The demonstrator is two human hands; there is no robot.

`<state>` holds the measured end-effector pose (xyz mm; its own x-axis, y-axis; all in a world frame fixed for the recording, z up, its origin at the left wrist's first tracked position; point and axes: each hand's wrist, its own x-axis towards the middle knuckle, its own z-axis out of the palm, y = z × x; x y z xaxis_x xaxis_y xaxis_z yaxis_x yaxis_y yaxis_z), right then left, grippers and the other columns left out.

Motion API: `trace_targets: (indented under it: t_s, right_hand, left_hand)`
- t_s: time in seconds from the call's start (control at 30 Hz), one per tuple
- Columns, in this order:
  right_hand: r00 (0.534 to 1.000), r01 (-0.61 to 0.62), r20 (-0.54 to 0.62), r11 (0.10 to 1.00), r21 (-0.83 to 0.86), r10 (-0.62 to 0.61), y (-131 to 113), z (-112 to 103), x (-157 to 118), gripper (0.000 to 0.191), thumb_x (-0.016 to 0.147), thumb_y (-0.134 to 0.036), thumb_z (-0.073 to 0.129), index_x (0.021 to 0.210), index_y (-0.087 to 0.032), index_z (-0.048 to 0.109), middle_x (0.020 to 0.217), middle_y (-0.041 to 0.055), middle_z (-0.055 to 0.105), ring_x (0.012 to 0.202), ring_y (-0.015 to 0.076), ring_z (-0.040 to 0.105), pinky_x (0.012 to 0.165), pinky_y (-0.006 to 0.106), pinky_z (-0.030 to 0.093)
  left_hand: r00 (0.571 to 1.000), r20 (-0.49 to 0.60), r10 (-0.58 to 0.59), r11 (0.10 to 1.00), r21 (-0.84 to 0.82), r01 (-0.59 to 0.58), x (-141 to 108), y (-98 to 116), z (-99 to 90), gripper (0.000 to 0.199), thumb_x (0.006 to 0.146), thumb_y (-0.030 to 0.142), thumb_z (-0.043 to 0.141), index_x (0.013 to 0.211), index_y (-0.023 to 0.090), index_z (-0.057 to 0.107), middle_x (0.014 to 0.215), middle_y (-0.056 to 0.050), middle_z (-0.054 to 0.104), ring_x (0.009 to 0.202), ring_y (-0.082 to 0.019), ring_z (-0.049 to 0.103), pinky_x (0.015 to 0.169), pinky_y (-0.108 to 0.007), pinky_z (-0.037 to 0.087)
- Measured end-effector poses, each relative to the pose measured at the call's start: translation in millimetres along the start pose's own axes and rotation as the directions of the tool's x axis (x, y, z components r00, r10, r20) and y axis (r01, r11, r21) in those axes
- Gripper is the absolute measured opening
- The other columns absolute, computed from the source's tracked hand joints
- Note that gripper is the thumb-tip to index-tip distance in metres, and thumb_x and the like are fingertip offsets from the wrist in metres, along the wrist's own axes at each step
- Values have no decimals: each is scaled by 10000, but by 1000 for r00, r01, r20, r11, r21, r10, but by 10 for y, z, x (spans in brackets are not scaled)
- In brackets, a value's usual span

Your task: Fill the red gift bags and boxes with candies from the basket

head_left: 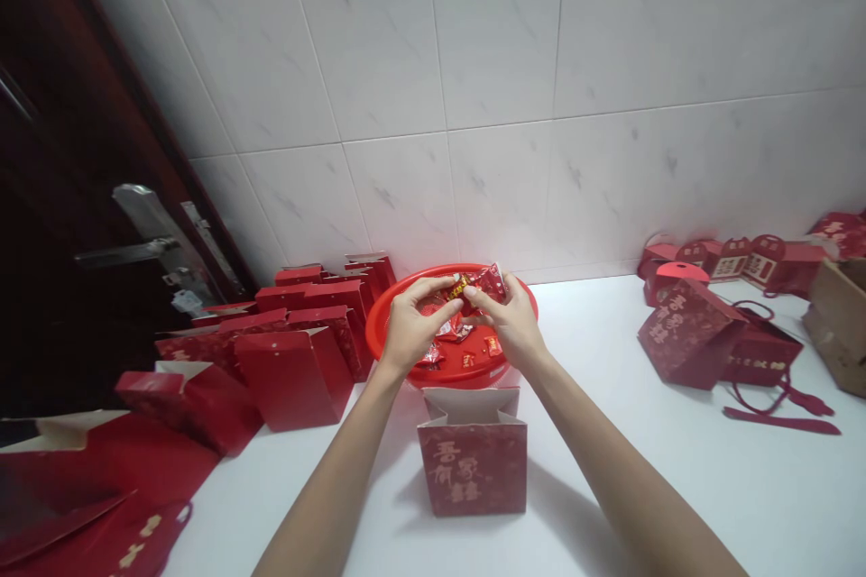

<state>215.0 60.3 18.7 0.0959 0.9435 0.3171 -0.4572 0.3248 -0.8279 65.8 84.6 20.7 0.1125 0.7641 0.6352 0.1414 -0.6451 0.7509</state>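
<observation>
My left hand [412,325] and my right hand [511,320] meet above a red plastic basket [376,335]. Between the fingertips of my left hand is a wrapped candy [461,285] with a dark and yellow wrapper. My right hand is closed around a shiny red candy packet [492,280], its thumb touching the dark and yellow candy. Several red wrapped candies [493,346] lie loose on the basket's bottom. Just in front of the basket stands a red paper gift bag [474,473], upright, its top open, with gold characters on the front.
Rows of red gift bags [290,379] stand on the white table [582,415] at left. To the right are small red boxes [727,261], a tilted gift bag [686,334], loose ribbon [781,419] and a brown cardboard box [839,325]. A tiled wall [501,189] closes off the back.
</observation>
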Motion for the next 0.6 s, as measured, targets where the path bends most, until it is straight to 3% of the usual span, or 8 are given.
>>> trace_targets:
  t_s: [0.17, 0.47, 0.6]
  right_hand:
    - [999, 34, 14, 999, -23, -34, 6, -24, 6, 360, 684, -392, 841, 902, -209, 621, 862, -4, 696, 767, 169, 678, 589, 273, 604]
    - [991, 125, 53, 986, -107, -120, -42, -16, -21, 328, 689, -418, 829, 841, -239, 599, 817, -9, 675, 761, 187, 663, 606, 310, 612]
    - [987, 154, 74, 981, -123, -145, -64, -24, -22, 301, 712, -414, 819, 848, -245, 611, 814, -13, 674, 752, 182, 661, 610, 310, 612]
  left_hand:
    - [999, 21, -28, 998, -58, 29, -14, 55, 39, 328, 700, 327, 828, 984, 177, 761, 1017, -76, 763, 924, -215, 707, 889, -353, 574]
    - [974, 97, -203, 959, -183, 217, 2, 107, 31, 431, 620, 435, 886, 940, 167, 779, 943, -89, 783, 894, -242, 725, 853, -375, 587]
    - [977, 93, -193, 950, -230, 210, -2, 105, 28, 418, 598, 397, 905, 922, 166, 779, 941, -81, 781, 885, -230, 720, 836, -365, 597]
